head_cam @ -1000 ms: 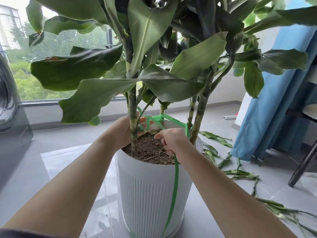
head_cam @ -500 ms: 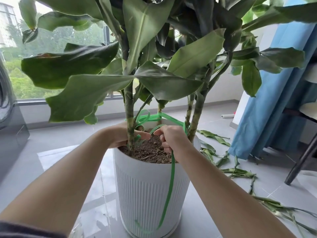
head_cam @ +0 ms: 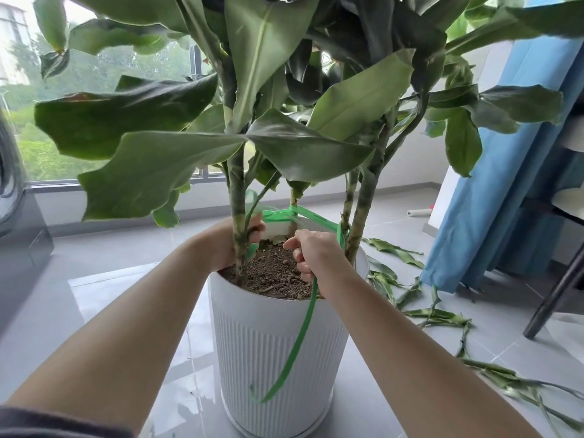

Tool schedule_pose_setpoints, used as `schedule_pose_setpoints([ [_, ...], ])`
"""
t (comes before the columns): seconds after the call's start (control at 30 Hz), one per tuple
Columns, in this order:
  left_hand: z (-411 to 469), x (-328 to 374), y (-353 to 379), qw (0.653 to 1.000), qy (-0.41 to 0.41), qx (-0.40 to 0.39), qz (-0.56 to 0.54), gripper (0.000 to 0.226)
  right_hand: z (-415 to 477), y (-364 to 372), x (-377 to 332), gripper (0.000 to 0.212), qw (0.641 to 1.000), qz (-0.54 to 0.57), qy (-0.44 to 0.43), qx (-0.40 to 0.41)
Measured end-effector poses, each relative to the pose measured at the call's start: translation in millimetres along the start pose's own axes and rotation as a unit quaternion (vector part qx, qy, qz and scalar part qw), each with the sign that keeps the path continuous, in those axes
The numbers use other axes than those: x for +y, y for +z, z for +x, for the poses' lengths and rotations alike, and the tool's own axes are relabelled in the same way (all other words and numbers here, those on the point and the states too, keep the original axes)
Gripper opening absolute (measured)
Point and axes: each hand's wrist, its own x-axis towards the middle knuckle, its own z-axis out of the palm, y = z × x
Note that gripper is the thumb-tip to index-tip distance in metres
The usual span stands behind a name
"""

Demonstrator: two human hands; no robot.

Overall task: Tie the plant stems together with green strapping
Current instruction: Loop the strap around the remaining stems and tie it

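Our left hand (head_cam: 232,248) grips the green strapping (head_cam: 313,217) at the left stem (head_cam: 237,184). Our right hand (head_cam: 316,254) clenches its hanging tail, fingers curled, above the pot (head_cam: 275,343).

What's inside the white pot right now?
Brown soil fills the pot, with several stems rising from it. The left hand and right hand, holding green strap, hide part of the soil; anything below its surface is covered.

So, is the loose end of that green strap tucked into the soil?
No, the green strap hangs from the right hand down the outside of the white pot.
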Motion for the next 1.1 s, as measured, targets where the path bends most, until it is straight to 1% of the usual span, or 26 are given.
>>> schedule_pose_setpoints([
  [0.07,-1.1,2.6,4.7,0.992,0.031,0.009,-0.125,0.027,0.8,-0.1,0.3,0.032,1.0,0.003,0.007,-0.001],
  [0.13,-2.9,4.9,12.6,0.977,0.059,0.024,-0.202,0.029,2.8,0.4,0.9,0.033,1.0,0.005,0.017,-0.002],
  [0.27,-6.3,6.9,26.3,0.953,0.108,0.021,-0.284,0.024,6.9,2.3,2.1,0.036,0.999,0.023,0.038,-0.02],
  [0.33,-2.2,8.7,26.8,0.939,0.094,0.045,-0.328,0.021,6.5,1.9,2.4,0.036,0.999,0.027,0.039,-0.022],
  [0.37,0.3,9.0,25.6,0.941,0.079,0.067,-0.323,0.023,5.9,1.3,2.3,0.035,0.999,0.024,0.035,-0.018],
  [0.4,2.2,8.5,23.5,0.951,0.065,0.085,-0.291,0.027,4.8,0.6,1.9,0.034,0.999,0.021,0.031,-0.013],
  [0.43,2.2,7.5,21.7,0.966,0.055,0.082,-0.238,0.03,3.8,0.3,1.2,0.033,0.999,0.019,0.027,-0.01],
  [0.47,0.9,5.9,20.4,0.98,0.047,0.06,-0.185,0.03,3.1,0.2,0.7,0.033,0.999,0.02,0.027,-0.007],
  [0.5,-0.9,4.5,20.6,0.989,0.036,0.036,-0.141,0.025,2.7,0.4,0.2,0.032,0.999,0.021,0.027,-0.005],
  [0.57,-4.7,3.6,20.2,0.997,0.008,0.003,-0.073,0.007,2.9,1.1,-0.3,0.032,0.999,0.021,0.025,0.002],
  [0.63,-7.5,5.0,17.7,0.999,-0.025,-0.017,0.014,0.011,3.9,1.3,-0.7,0.031,1.0,0.017,0.015,0.011],
  [0.7,-10.8,6.9,15.9,0.993,-0.067,-0.05,0.078,0.017,5.0,0.3,-1.6,0.033,1.0,0.021,0.007,0.013],
  [0.77,-12.6,7.9,12.6,0.988,-0.097,-0.064,0.102,0.018,6.7,0.1,-3.0,0.036,1.0,0.027,0.005,0.013],
  [0.87,-12.8,9.4,10.2,0.984,-0.109,-0.061,0.13,0.018,9.1,1.1,-3.8,0.038,1.0,0.022,0.003,0.021],
  [0.93,-9.1,6.8,9.9,0.989,-0.092,-0.064,0.096,0.022,10.5,1.3,-2.5,0.039,1.0,0.019,0.005,0.022],
  [1.0,-5.6,3.9,11.2,0.998,-0.044,-0.045,-0.007,0.013,11.0,0.6,-0.7,0.039,1.0,0.016,0.006,0.023],
  [1.03,-4.4,3.1,13.0,0.997,-0.011,-0.033,-0.075,0.008,11.1,0.5,0.2,0.037,1.0,0.012,0.004,0.023],
  [1.07,-3.7,3.1,15.6,0.99,0.022,-0.021,-0.14,0.015,11.1,0.9,0.7,0.035,1.0,0.009,0.004,0.024],
  [1.1,-3.0,2.7,18.6,0.98,0.053,-0.012,-0.19,0.027,10.6,0.9,1.2,0.032,1.0,0.01,0.005,0.025],
])
